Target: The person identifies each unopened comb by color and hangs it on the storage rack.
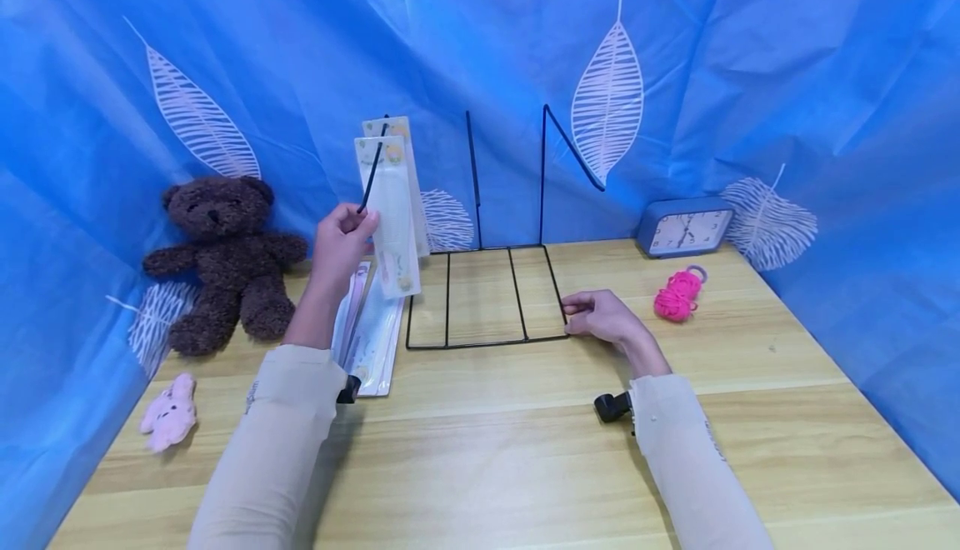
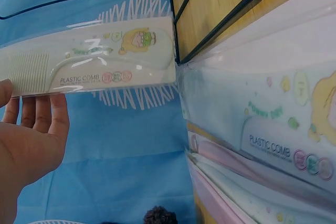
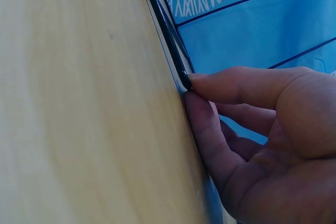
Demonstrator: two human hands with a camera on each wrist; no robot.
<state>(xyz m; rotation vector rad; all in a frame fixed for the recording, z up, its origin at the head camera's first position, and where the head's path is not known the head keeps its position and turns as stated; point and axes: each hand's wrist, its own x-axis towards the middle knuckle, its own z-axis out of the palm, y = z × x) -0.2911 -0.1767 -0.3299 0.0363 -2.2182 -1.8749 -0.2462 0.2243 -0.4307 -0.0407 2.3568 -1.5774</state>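
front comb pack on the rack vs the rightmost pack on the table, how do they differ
The front hanging pack hangs nearly upright from the black rack, while the table pack lies on the table. In the head view, the front hanging pack's face shows almost whole; the table pack's far end is hidden behind it. Both are pale, printed packs.

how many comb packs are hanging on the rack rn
2. The front pack is at the left hand, and the rear pack hangs behind it on the same prong of the rack. Another could be hidden behind these.
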